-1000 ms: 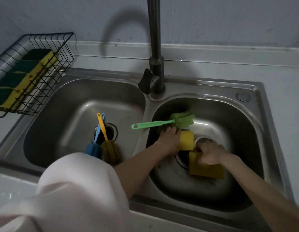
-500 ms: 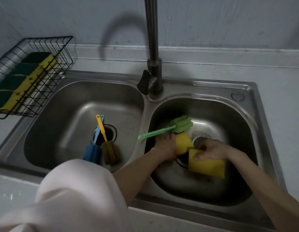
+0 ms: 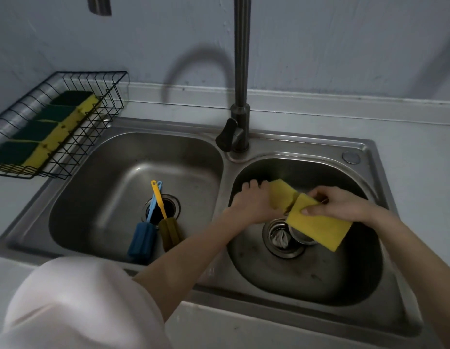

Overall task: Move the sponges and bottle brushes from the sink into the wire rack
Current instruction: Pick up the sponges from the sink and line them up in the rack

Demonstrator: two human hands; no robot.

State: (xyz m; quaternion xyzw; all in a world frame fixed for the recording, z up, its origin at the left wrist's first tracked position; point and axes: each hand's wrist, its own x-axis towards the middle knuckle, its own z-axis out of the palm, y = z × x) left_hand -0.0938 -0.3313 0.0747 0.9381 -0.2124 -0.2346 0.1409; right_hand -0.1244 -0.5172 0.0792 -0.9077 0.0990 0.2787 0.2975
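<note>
While each hand grips a yellow sponge, left hand hides its sponge's near end; right hand.

Wire rack off sink's far-left corner, sponges in it, two bottle brushes in left basin by drain, two sponges above right basin, faucet at far edge.

The left hand covers one end of its yellow sponge — the faucet spout runs off the top edge, and the wire rack off the left.
</note>
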